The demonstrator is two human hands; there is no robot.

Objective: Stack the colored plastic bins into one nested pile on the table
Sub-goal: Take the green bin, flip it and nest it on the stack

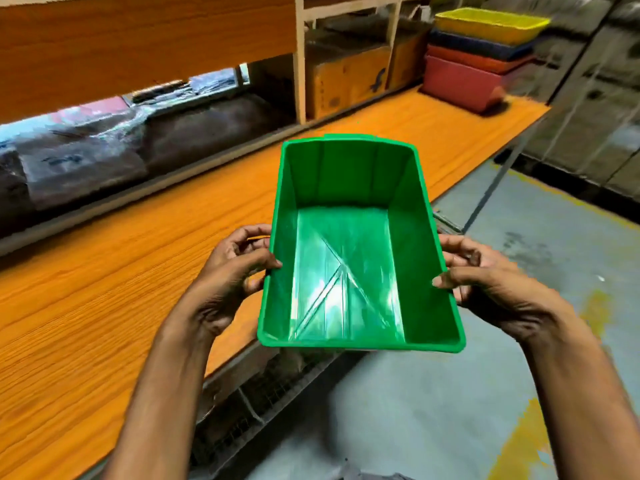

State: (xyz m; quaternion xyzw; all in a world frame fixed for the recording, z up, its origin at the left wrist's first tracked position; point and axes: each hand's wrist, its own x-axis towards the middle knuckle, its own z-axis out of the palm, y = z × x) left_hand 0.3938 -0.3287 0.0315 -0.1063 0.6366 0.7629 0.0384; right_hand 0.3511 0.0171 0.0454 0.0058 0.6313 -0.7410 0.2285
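An empty green plastic bin (349, 244) hangs in the air over the table's front edge, its open top facing me. My left hand (232, 271) grips its left rim, thumb inside. My right hand (485, 282) grips its right rim the same way. At the far right end of the table stands a nested pile of bins (478, 60): a yellow bin (488, 26) on top, a dark blue one (481, 45) under it, then an orange-red one, with a red bin (460, 83) at the bottom.
The long orange wooden table (121, 271) runs from near left to far right. Behind it a shelf holds wrapped dark bundles (86, 161) and cardboard boxes (346, 81). A grey floor with yellow marks (519, 341) lies to the right; a wire rack sits under the table.
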